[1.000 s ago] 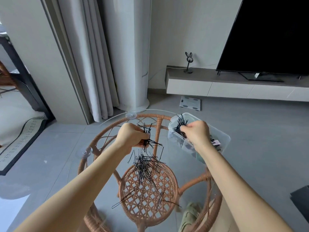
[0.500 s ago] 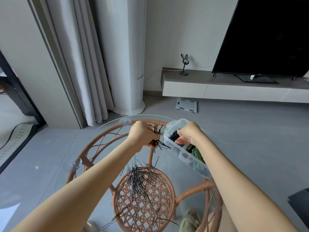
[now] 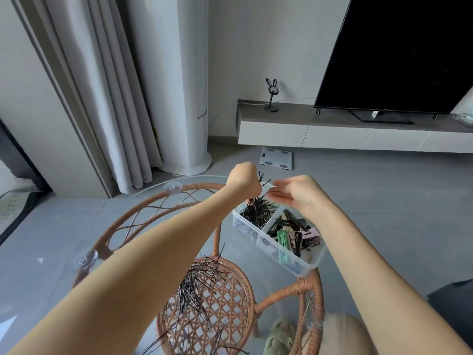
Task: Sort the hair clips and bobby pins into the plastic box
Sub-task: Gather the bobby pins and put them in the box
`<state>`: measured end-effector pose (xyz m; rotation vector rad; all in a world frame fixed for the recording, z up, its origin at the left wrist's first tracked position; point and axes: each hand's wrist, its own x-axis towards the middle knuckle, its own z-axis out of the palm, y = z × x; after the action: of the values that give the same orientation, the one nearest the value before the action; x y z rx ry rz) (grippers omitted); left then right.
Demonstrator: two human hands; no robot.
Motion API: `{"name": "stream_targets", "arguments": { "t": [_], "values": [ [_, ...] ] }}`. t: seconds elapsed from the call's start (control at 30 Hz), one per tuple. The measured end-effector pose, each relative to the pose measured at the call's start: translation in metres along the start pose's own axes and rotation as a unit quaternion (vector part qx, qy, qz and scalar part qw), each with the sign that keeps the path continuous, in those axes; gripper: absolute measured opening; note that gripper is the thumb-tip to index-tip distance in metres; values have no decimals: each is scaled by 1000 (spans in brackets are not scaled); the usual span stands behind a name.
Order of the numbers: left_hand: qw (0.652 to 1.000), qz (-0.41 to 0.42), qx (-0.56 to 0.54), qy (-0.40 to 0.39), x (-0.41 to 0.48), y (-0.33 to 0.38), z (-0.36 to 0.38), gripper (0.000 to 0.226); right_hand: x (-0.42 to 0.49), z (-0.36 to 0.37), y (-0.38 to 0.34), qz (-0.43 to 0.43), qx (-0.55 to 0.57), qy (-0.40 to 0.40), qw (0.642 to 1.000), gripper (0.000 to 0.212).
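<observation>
A clear plastic box point(image 3: 305, 266) with two compartments sits on the glass tabletop at right. Its far compartment holds black bobby pins point(image 3: 256, 213); its near compartment holds hair clips point(image 3: 294, 233), black, green and pink. My left hand point(image 3: 243, 181) is a fist over the far compartment, gripping a bunch of bobby pins that stick out above and below it. My right hand point(image 3: 298, 194) hovers beside it with fingers extended and apart, holding nothing I can see. A loose pile of bobby pins point(image 3: 198, 285) lies on the glass near me.
The round glass top point(image 3: 64, 239) rests on a rattan frame point(image 3: 163, 203) with suction cups. Beyond it are grey floor, a white scale point(image 3: 276, 158), curtains, a white column unit and a low TV bench with a television.
My left hand has carried its bunch of pins rightward to above the box's far compartment. My right hand has lifted out of the box and opened. The camera has tilted nearer.
</observation>
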<state>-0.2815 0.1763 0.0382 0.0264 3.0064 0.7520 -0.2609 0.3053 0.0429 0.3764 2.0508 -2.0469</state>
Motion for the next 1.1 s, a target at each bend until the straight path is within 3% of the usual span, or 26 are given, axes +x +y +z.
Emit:
{"name": "stream_targets", "arguments": {
  "t": [0.07, 0.17, 0.27, 0.33, 0.4, 0.5, 0.53, 0.57, 0.63, 0.87, 1.1],
  "values": [
    [999, 7, 30, -17, 1, 5, 10, 29, 6, -6, 5, -10, -13, 20, 1000, 24],
    [993, 21, 91, -68, -3, 9, 26, 10, 9, -15, 14, -23, -108, 45, 993, 24],
    [982, 33, 149, -115, -7, 8, 34, 32, 6, -24, 21, -48, -239, 49, 969, 21],
    [978, 35, 160, -127, -6, 8, 32, 42, 5, -29, 23, -84, -377, 44, 921, 17],
    [976, 51, 164, -133, -4, 7, 26, 47, 3, -32, 26, -108, -512, 34, 851, 18],
    [981, 45, 133, -134, -5, 4, 18, 38, 2, -32, 35, -125, -612, 5, 781, 27],
    [985, 45, 115, -124, -5, 2, 15, 29, 2, -31, 37, -124, -631, -4, 766, 27],
    [988, 44, 96, -111, -5, -1, 12, 24, 2, -30, 37, -130, -653, -16, 746, 11],
    [992, 54, 69, -85, -6, -6, 8, 21, 3, -30, 39, -134, -691, -18, 710, 10],
    [996, 75, 21, -39, -18, -25, 4, 18, 3, -33, 46, -128, -773, -32, 621, 17],
    [996, 90, 12, -6, -38, -32, 11, 23, -7, -41, 50, -217, -805, -64, 548, 30]
  ]
}}
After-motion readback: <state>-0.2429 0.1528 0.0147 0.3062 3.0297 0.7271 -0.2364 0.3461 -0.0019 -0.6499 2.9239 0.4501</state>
